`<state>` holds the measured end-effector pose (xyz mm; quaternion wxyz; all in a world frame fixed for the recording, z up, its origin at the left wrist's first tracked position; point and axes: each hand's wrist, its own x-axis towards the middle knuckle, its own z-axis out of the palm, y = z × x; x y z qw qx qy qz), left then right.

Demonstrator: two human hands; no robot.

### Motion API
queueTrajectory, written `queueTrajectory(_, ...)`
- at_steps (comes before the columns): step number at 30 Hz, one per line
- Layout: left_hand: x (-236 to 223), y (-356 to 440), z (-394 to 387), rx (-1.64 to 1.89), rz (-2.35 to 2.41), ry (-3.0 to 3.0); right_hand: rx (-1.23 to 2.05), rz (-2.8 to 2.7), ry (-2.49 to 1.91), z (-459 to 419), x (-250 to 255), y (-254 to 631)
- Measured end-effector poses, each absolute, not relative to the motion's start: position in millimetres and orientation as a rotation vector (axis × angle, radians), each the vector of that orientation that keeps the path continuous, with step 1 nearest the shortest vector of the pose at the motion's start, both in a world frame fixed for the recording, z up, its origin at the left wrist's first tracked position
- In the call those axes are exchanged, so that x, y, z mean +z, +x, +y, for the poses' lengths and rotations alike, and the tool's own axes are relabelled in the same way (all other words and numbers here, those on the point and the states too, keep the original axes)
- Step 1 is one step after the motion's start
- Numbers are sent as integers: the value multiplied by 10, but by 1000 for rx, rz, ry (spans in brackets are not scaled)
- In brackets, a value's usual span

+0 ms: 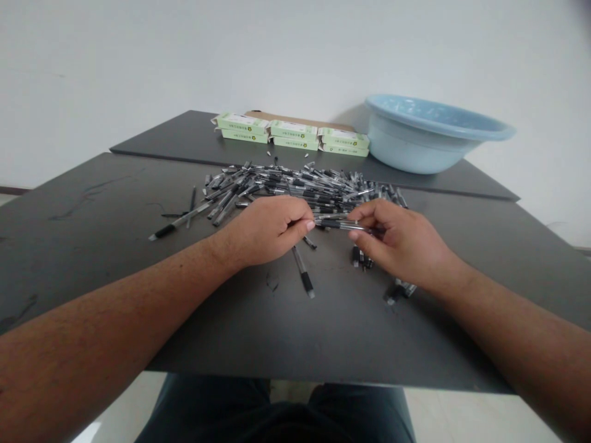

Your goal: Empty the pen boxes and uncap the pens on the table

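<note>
Between my two hands a clear pen (339, 225) with a black grip lies level, just above the table. My left hand (272, 229) is closed, thumb and finger pinching the pen's left end. On the other end, the fingers and thumb of my right hand (399, 240) are closed round the barrel. Right behind them spreads a big heap of similar pens (300, 184). One loose pen (303, 272) lies in front of my left hand. A few more pens (362, 257) show under my right hand, partly hidden by it.
Green-and-white boxes (295, 136) stand stacked in three piles at the back, with brown cardboard (295, 118) behind. A light blue basin (425, 144) stands back right. Another pen (178, 224) lies left of the heap. A seam crosses the dark table (92, 209).
</note>
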<state>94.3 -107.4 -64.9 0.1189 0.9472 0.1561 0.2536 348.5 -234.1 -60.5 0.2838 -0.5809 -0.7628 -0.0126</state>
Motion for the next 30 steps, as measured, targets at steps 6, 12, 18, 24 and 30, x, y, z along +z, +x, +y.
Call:
queueTrajectory(6, -655, 939, -1066, 762, 444, 2780, -54, -2118, -1499, -2336, -600, 3482)
queueTrajectory(12, -673, 940, -1049, 771, 433, 2768, 8, -2005, -1556, -2354, -609, 3482)
queueTrajectory(18, -670, 946, -1060, 762, 463, 2780, 15, -2059, -1534, -2348, -609, 3463)
queueTrajectory(24, -660, 949, -1064, 722, 471, 2783, 55, -2025, -1571, -2349, -602, 3451)
queueTrajectory(30, -659, 940, -1065, 707, 489, 2777, 75, -1995, -1565, -2338, -628, 3455)
